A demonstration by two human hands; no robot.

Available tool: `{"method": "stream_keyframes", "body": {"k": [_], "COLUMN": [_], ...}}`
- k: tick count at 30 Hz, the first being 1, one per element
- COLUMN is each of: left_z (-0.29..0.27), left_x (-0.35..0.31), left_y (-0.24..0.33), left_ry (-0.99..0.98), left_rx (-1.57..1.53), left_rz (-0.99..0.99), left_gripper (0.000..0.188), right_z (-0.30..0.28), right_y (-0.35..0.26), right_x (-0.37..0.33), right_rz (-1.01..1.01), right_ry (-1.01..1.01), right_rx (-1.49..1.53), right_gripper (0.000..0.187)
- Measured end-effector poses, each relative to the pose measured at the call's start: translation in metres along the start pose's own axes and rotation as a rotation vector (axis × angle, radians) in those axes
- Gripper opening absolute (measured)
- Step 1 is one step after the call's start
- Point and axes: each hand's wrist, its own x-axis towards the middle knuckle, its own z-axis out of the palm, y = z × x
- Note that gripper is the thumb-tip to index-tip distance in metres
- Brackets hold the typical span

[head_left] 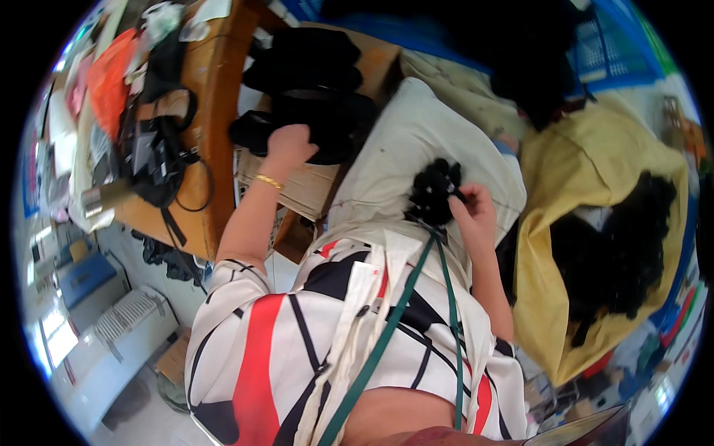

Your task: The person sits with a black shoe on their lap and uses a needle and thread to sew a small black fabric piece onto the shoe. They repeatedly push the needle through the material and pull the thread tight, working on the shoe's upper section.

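Observation:
My left hand (291,147) reaches to the near edge of a pile of black, soft-looking fabric pieces (309,70). Its fingers are bent around a black fabric piece (253,132) there, the fingertips partly hidden against the dark cloth. On my lap, over an off-white cloth (394,141), lies a bunched black fuzzy piece (431,189) with a few small pale specks. My right hand (476,212) pinches its right side between thumb and fingers. What exactly the fuzzy piece is, I cannot tell.
A wooden table (212,134) bearing black straps and bags stands at the left. The pile rests on a cardboard box (297,182). To the right, a yellow sack (543,245) holds black fuzzy material. Blue plastic crates (617,52) stand behind. Green cords (387,338) hang down my front.

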Motion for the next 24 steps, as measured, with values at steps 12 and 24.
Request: {"method": "stream_keyframes", "body": {"k": [12, 24], "left_z": [-0.003, 0.005], "left_x": [-0.069, -0.097], "left_y": [0.129, 0.183], "left_ry": [0.073, -0.351], "left_rx": [-1.329, -2.032], "left_rz": [-0.018, -0.082], "left_gripper": [0.028, 0.023], "right_z": [0.019, 0.055], "right_y": [-0.026, -0.005], "right_x": [-0.009, -0.008], "right_rz": [0.068, -0.18], "right_ry": [0.003, -0.077], "right_rx": [0.473, -0.258], "right_gripper": [0.016, 0.009]}}
